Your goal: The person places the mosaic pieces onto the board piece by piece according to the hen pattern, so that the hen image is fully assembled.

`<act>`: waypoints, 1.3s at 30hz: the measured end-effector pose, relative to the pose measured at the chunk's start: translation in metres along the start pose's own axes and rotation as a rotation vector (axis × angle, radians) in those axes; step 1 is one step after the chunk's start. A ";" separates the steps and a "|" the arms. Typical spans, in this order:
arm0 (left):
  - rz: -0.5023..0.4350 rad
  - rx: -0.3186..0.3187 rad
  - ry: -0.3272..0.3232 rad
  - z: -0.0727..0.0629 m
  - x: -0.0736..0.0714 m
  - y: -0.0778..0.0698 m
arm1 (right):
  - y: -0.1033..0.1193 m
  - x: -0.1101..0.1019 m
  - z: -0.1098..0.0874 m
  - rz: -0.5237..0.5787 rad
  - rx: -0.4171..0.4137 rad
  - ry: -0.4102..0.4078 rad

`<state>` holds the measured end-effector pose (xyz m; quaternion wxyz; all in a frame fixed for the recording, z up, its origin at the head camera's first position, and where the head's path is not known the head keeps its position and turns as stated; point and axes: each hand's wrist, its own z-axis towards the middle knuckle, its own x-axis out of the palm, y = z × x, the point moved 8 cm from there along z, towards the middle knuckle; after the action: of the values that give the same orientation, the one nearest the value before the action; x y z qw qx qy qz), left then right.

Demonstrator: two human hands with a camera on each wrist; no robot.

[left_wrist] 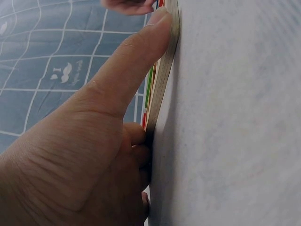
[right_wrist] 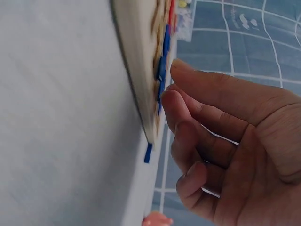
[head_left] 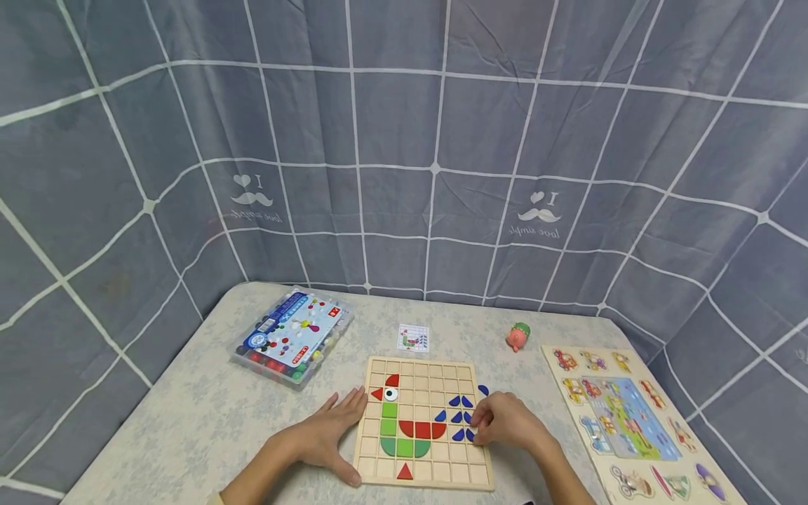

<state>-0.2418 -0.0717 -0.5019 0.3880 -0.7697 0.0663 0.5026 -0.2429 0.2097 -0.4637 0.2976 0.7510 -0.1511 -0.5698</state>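
Observation:
A wooden grid board (head_left: 445,470) lies on the table, with a bird shape of coloured pieces in its cells: green squares (head_left: 388,426), red pieces (head_left: 421,429) and a white eye piece (head_left: 391,394). Several blue half-round pieces (head_left: 458,435) sit toward its right side. My left hand (head_left: 322,435) rests against the board's left edge, thumb stretched toward the near corner. My right hand (head_left: 508,424) hovers at the right edge, fingertips by the lower blue pieces. In the right wrist view the thumb and bent fingers (right_wrist: 176,106) show no piece between them.
One loose blue piece (head_left: 483,389) lies just beyond the board's right edge. Behind the board is a small picture card (head_left: 413,338). A clear box of coloured balls (head_left: 293,337) stands at back left, a pink-and-green figure (head_left: 518,337) at back right, and a picture puzzle board (head_left: 637,421) at right.

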 end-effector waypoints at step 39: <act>-0.006 -0.015 0.000 0.000 0.001 0.001 | -0.052 -0.034 0.039 -0.185 0.025 -0.230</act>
<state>-0.2415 -0.0723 -0.5036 0.3837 -0.7728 0.0604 0.5019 -0.2960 0.2587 -0.4767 0.2152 0.6950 -0.1214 -0.6753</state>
